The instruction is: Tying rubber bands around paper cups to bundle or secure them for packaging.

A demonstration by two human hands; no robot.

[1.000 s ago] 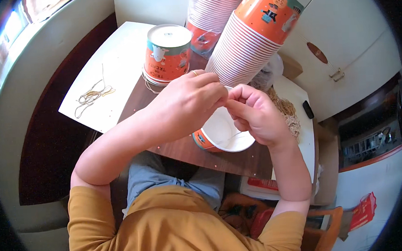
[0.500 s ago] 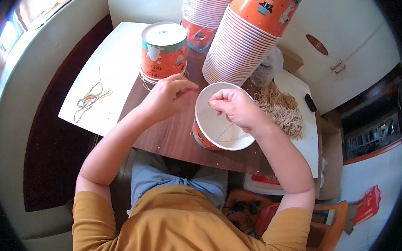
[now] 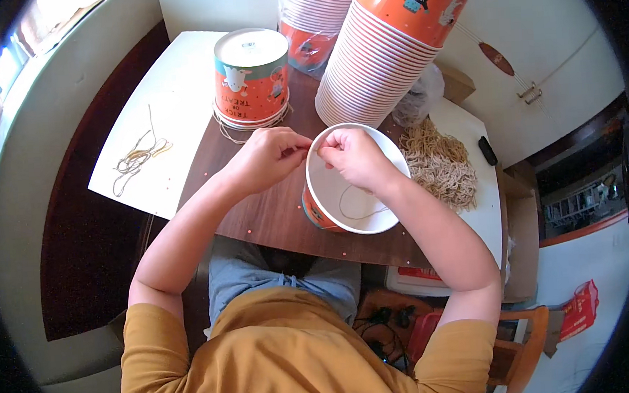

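Presently, brown table [image 3: 259,217] under open bucket [image 3: 321,182]; bucket stack [image 3: 375,65] just behind it. Open bucket: probably light, stiff, dentable; steady at rim. Left hand [image 3: 270,157] pinched at its left rim; right hand [image 3: 359,158] pinched over its mouth; contents hidden. Cord [image 3: 358,218] inside: likely soft, limp; pinch near end.
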